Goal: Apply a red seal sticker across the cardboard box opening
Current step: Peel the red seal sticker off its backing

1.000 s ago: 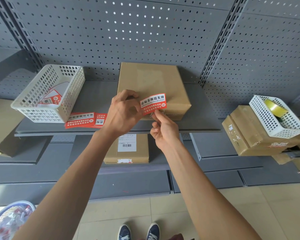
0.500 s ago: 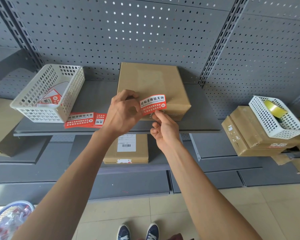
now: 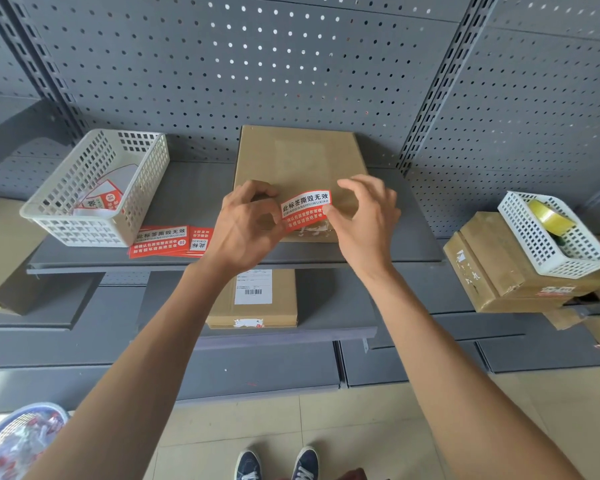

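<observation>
Red seal sticker (image 3: 305,210) pinched between both hands' fingers (image 3: 331,216).

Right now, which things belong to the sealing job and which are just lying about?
In use:
left hand
right hand
red seal sticker
cardboard box

Lying about:
spare stickers
left white basket
labelled box
tape basket

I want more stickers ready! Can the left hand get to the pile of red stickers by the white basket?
Probably yes. The pile of red stickers lies open on the shelf just beside the left hand, nothing between them. But that hand is pinching the red seal sticker.
</observation>
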Demonstrator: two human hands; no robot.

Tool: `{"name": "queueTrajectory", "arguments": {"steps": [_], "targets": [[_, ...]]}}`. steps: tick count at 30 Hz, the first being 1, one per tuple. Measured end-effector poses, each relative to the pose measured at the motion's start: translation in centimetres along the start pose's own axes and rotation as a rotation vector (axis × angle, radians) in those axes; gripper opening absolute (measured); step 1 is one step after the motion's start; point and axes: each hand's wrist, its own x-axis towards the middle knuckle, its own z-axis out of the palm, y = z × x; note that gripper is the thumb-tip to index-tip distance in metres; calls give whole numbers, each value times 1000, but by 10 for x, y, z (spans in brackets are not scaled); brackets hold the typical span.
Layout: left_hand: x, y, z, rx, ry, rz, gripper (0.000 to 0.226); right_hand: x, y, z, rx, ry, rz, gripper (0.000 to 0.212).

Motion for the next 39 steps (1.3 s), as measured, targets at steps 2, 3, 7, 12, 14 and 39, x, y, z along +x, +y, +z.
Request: {"name": "queueTrajectory", "arguments": {"steps": [2, 3, 7, 12, 14, 39], "targets": [[0, 0, -1, 1, 0, 3, 20, 13, 0, 0, -47, -123, -23, 36], [0, 0, -1, 2, 0, 4, 20, 19, 1, 0, -12, -189, -33, 32], [0, 2, -2, 1, -1, -3, 20, 34, 6, -8, 189, -427, -13, 14], [0, 3, -2, 6, -3, 2, 18, 42, 3, -13, 180, -533, -19, 17], [-1, 4, -3, 7, -2, -6, 21, 42, 4, -12, 184, -543, -19, 16], [-3, 7, -4, -16, -3, -47, 21, 44, 14, -16, 270, -510, -21, 28]]}}
